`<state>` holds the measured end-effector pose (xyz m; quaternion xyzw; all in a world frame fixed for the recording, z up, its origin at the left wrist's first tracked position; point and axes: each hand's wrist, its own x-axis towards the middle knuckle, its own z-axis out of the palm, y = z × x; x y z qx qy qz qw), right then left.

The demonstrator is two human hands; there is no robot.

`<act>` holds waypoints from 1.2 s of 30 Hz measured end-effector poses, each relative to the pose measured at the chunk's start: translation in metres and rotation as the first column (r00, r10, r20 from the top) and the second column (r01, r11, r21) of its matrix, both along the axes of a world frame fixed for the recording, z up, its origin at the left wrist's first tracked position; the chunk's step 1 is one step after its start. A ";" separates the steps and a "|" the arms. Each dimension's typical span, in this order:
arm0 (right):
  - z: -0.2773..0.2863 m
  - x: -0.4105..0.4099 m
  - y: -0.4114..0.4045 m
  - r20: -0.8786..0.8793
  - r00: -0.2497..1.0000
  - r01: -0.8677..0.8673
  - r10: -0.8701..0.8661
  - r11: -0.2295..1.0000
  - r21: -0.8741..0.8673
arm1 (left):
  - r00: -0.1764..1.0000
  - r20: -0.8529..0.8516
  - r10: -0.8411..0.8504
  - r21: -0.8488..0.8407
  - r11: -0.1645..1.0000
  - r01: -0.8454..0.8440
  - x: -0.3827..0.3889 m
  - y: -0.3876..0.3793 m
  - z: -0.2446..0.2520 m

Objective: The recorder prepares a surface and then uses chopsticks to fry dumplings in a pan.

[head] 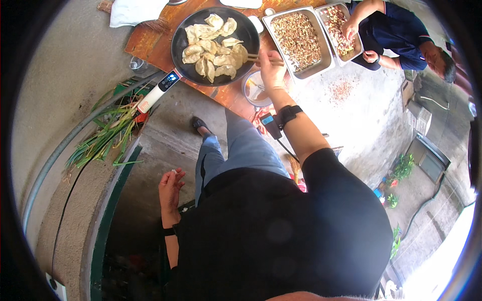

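My right hand (272, 69) is closed around wooden chopsticks (253, 57), whose tips reach over the right side of a black electric frying pan (246, 33). Several folded dumplings (225, 60) lie in the pan, some overlapping, with pale, lightly browned wrappers. The chopstick tips meet the dumplings at the right edge of the pile; whether they grip one cannot be made out. The pan's white handle (150, 94), with a lit display, points down to the left. Low by my left side hangs my left hand (171, 190), fingers bent, a small whitish spot at the fingertips.
A round container (246, 90) stands below the pan on the wooden table (150, 47). Two steel trays (327, 60) of chopped, nut-like pieces sit to the right, where a person (399, 32) reaches into the farther one. Spring onions (109, 139) and a curved pipe (56, 160) are at left.
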<state>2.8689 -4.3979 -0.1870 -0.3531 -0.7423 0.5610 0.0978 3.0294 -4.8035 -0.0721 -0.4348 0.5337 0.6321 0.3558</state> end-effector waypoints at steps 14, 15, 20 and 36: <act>-0.053 -0.031 0.018 -0.036 0.997 0.080 -0.075 0.980 0.184 | 1.000 0.002 0.006 -0.009 1.000 -0.006 0.006 0.001 0.001; -0.050 -0.033 0.018 -0.045 0.998 0.060 -0.051 0.977 0.207 | 1.000 -0.001 0.006 -0.009 1.000 -0.006 0.005 0.002 0.001; -0.008 -0.045 0.020 -0.198 0.974 0.096 -0.112 0.992 -0.087 | 0.998 -0.045 0.050 0.010 0.999 -0.049 0.009 -0.004 0.007; 0.008 -0.079 0.008 0.033 0.962 -0.270 0.271 0.929 0.252 | 1.000 -0.023 0.009 0.011 1.000 -0.009 0.016 0.000 0.006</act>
